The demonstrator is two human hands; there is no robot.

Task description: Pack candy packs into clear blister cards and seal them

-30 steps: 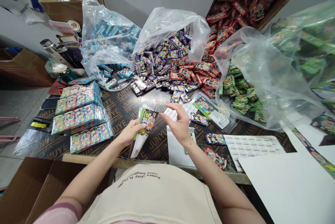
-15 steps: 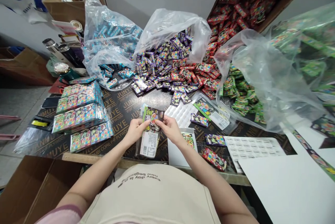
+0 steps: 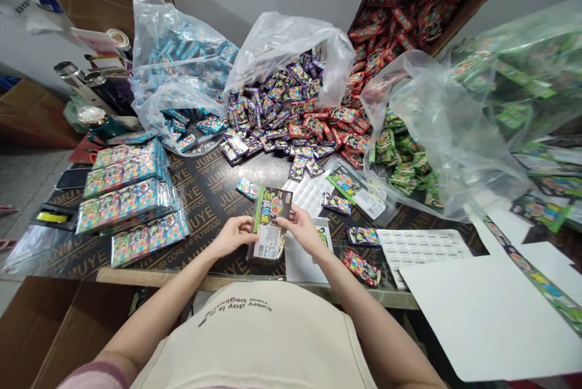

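Note:
Both of my hands hold a flat, printed packaging bag (image 3: 273, 210) near the table's front edge. Its upper part is black and green with colourful lettering, and a white barcode label is on its lower part. My left hand (image 3: 235, 236) pinches the bag's left edge between thumb and fingers. At the upper right, my right hand (image 3: 304, 230) grips it, thumb on the front and other fingers partly hidden behind. Just beyond the bag lies a blue candy packet (image 3: 246, 187). A white card (image 3: 307, 263) lies to its right, partly under my right forearm.
Filled flat packs (image 3: 131, 195) are stacked at the left. Across the back are loose purple packets (image 3: 273, 101), red packets (image 3: 325, 125) and green packets (image 3: 407, 165), with plastic bags around them. Similar packaging bags (image 3: 359, 192), label sheets (image 3: 422, 246) and white sheets (image 3: 482, 316) lie right.
The bag has turned more upright and shifted slightly right. My left hand has slid down to its left edge. The blue packet now shows on the table behind it. The view has shifted.

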